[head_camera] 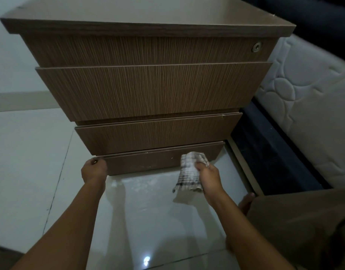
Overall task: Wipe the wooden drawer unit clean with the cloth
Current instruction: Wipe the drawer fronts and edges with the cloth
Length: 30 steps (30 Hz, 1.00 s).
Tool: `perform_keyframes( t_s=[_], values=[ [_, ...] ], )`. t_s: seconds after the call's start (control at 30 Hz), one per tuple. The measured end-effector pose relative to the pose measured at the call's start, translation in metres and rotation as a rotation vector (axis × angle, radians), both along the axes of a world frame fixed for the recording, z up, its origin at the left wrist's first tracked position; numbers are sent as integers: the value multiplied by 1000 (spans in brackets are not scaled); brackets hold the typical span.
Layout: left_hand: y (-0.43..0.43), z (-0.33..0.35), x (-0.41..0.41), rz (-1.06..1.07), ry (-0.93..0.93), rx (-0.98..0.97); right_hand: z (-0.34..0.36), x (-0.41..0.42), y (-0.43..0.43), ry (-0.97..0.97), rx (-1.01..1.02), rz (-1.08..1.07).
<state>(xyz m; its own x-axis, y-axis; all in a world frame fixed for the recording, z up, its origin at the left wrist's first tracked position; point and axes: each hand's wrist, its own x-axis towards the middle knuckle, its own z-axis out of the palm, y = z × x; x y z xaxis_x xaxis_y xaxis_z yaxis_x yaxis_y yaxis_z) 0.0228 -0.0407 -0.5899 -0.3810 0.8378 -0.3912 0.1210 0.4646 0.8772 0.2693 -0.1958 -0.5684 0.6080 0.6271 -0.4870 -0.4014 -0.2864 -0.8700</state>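
Cut off at the top edge: far side of the brown wood-grain drawer unit (pixel 148 88); flanks and back out of sight. Hidden behind the lowest drawer's left corner: fingertips of the left hand (pixel 93 171). Buried in the white cloth with dark checks (pixel 188 172): fingers of the right hand (pixel 208 176). Cropped on the right: white quilted mattress (pixel 308 106). Too small to read: slot of the round metal lock (pixel 256 47).

1. We counted one drawer unit (pixel 148 8).
2. We counted four drawer fronts (pixel 152 90) on it.
3. We found one round lock (pixel 256 47).
4. We logged one checked cloth (pixel 188 172).
5. We saw two hands: left hand (pixel 93 171), right hand (pixel 208 176).
6. We saw one mattress (pixel 304 98).
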Motion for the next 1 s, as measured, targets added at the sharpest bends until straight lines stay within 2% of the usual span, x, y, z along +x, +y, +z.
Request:
perform_keyframes(
  t_s=[0.17,0.33,0.47,0.7,0.8,0.9,1.0],
  values=[
    [4,2,2,77,-10,-25,-4,7,-6,118,-8,-50],
    [6,5,4,118,-97,-67,-8,10,-12,65,18,-15],
    [7,5,3,109,-146,-80,-8,19,-19,-212,-4,-23],
    [-2,1,-1,92,-135,-96,-8,52,-30,-636,-32,-219],
    [-11,-3,-4,102,-114,-100,-3,66,-34,-867,-76,-238],
    [-21,-6,-7,123,-104,-91,-4,78,-31,-1033,-131,-155],
    [-27,-7,-10,113,-100,-92,-16,87,-21,-1166,-312,136]
  ],
)
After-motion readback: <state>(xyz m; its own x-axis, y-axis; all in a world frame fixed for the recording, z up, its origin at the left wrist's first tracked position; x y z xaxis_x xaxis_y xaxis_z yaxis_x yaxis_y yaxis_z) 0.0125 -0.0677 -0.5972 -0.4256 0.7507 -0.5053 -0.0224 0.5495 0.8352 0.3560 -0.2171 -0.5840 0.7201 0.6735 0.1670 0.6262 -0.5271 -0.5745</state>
